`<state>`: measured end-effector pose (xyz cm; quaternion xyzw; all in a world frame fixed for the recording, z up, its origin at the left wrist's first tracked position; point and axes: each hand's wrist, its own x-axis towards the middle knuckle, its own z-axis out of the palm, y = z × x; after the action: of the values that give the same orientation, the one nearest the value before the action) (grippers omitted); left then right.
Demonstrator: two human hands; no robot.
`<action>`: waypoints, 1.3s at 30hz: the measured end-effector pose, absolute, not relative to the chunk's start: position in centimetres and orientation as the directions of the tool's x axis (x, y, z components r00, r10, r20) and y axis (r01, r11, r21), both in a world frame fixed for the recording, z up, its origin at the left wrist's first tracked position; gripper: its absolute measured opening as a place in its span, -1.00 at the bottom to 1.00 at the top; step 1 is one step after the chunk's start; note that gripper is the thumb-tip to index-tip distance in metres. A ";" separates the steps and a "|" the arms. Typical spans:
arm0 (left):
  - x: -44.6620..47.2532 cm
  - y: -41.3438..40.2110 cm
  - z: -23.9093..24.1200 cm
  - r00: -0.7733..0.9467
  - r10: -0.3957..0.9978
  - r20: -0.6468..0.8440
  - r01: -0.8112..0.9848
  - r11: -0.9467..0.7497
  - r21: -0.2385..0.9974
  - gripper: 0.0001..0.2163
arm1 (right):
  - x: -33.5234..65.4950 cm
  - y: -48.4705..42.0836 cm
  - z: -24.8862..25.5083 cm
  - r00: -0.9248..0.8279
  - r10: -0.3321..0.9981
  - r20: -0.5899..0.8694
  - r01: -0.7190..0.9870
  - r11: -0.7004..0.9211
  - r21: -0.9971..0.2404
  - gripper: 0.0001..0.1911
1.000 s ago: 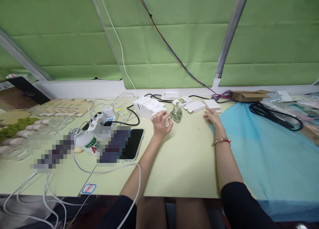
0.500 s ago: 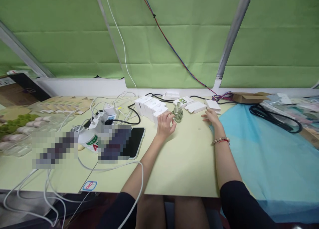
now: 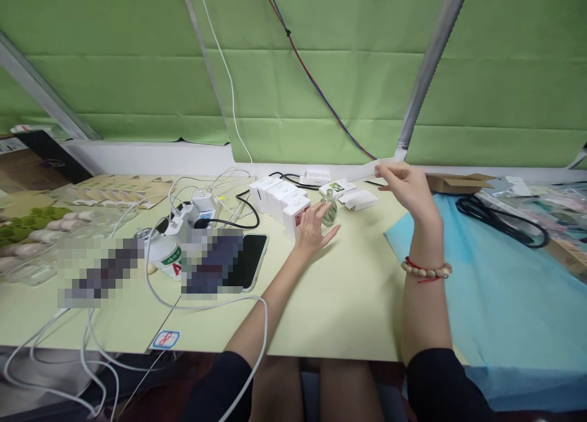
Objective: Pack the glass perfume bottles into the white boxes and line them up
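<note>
My right hand (image 3: 410,192) is raised over the back of the table, its fingers pinched on a thin white carton (image 3: 365,169) that sticks out to the left. My left hand (image 3: 312,231) rests low with its fingers spread and the thumb apart. Its fingertips are by a white box (image 3: 291,214), the front one of a row of white boxes (image 3: 270,194), and a clear greenish glass bottle (image 3: 331,215). Whether they touch either one is not clear. Behind the bottle lie a white box with a green picture (image 3: 337,188) and a flattened white carton (image 3: 360,199).
To the left are a phone (image 3: 252,263), a white canister (image 3: 165,254), plugs with tangled white cables (image 3: 178,217) and egg-like items in clear trays (image 3: 50,238). A blue sheet (image 3: 499,299), a black cable coil (image 3: 504,217) and an open brown carton (image 3: 458,182) are at the right.
My right hand has picked up the white carton at the back right and raised it. My left hand's fingers have spread out, and the front box shows more of its face.
</note>
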<state>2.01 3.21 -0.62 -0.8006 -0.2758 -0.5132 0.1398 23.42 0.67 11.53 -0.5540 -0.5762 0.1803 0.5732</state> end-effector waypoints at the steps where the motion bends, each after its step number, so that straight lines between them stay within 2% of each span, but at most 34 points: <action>1: 2.1 3.1 -0.6 0.293 0.307 0.906 0.569 -0.817 0.093 -0.38 | 22.6 -0.3 12.3 0.201 0.865 0.460 0.488 0.319 -0.813 -0.73; 4: 2.7 2.5 -0.5 0.182 0.403 0.897 0.526 -0.811 0.257 -0.24 | 20.1 -2.9 13.7 -0.083 0.940 0.331 0.693 0.293 -0.658 -0.70; 6: 3.2 2.0 -0.7 0.155 0.521 0.839 0.491 -0.778 0.392 -0.27 | 18.4 -4.3 14.1 -0.288 0.936 0.202 0.735 0.351 -0.580 -0.66; 9: 3.8 1.6 -1.4 0.173 0.751 0.638 0.467 -0.633 0.618 -0.62 | 16.1 -5.7 14.5 -0.463 0.877 0.127 0.721 0.456 -0.521 -0.68; 10: 3.9 1.6 -1.7 0.146 0.831 0.537 0.476 -0.535 0.698 -0.66 | 15.6 -6.1 14.6 -0.480 0.862 0.160 0.706 0.489 -0.512 -0.72; 12: 3.9 1.7 -2.1 0.103 0.916 0.387 0.437 -0.392 0.810 -0.55 | 14.8 -6.9 15.1 -0.473 0.832 0.289 0.662 0.552 -0.507 -0.72; 15: 3.6 1.7 -2.3 0.030 0.937 0.347 0.176 -0.347 0.921 -0.42 | 14.6 -7.7 15.3 -0.390 0.752 0.531 0.585 0.648 -0.488 -0.67; 17: 3.5 1.4 -2.2 0.007 0.938 0.345 0.023 -0.345 0.938 -0.42 | 14.8 -7.4 14.4 -0.316 0.692 0.648 0.555 0.689 -0.465 -0.69; 19: 3.5 1.1 -2.3 0.023 0.953 0.302 -0.089 -0.299 0.950 -0.49 | 15.3 -6.0 12.3 -0.270 0.708 0.653 0.565 0.666 -0.488 -0.64; 21: 3.6 0.9 -2.6 0.029 0.977 0.212 -0.137 -0.206 0.969 -0.49 | 15.9 -3.9 9.0 -0.153 0.734 0.661 0.630 0.588 -0.507 -0.52; 23: 3.6 0.9 -3.0 0.022 0.989 0.148 -0.137 -0.144 0.980 -0.46 | 16.4 -1.6 5.3 0.012 0.783 0.622 0.664 0.459 -0.591 -0.45; 24: 3.6 0.9 -3.2 0.018 0.992 0.127 -0.132 -0.123 0.984 -0.44 | 16.5 -0.8 3.5 0.054 0.827 0.560 0.617 0.413 -0.670 -0.41; 26: 3.4 0.9 -3.4 0.021 0.995 0.101 -0.125 -0.098 0.987 -0.39 | 16.4 0.2 0.5 0.080 0.911 0.404 0.479 0.320 -0.817 -0.35; 29: 3.0 0.7 -3.6 0.022 0.995 0.096 -0.120 -0.092 0.989 -0.36 | 15.9 0.1 -2.0 0.089 0.960 0.264 0.316 0.224 -0.922 -0.31; 32: 2.8 0.2 -3.6 0.013 0.993 0.117 -0.123 -0.114 0.986 -0.37 | 15.6 -0.6 -3.0 0.126 0.965 0.230 0.218 0.200 -0.955 -0.27; 36: 2.9 -0.3 -3.6 0.070 0.990 0.122 -0.088 -0.116 0.989 -0.39 | 15.5 -1.0 -3.5 0.229 0.921 0.315 0.177 0.278 -0.944 -0.30; 39: 3.1 -0.5 -3.6 0.092 0.961 0.262 0.053 -0.267 0.962 -0.49 | 15.0 -1.4 -3.3 0.228 0.920 0.320 0.176 0.284 -0.943 -0.36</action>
<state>3.08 -0.49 -3.63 -0.5990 -0.4229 -0.5244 -0.4329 15.03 -1.41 -3.32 -0.5103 -0.5368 0.3125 0.5948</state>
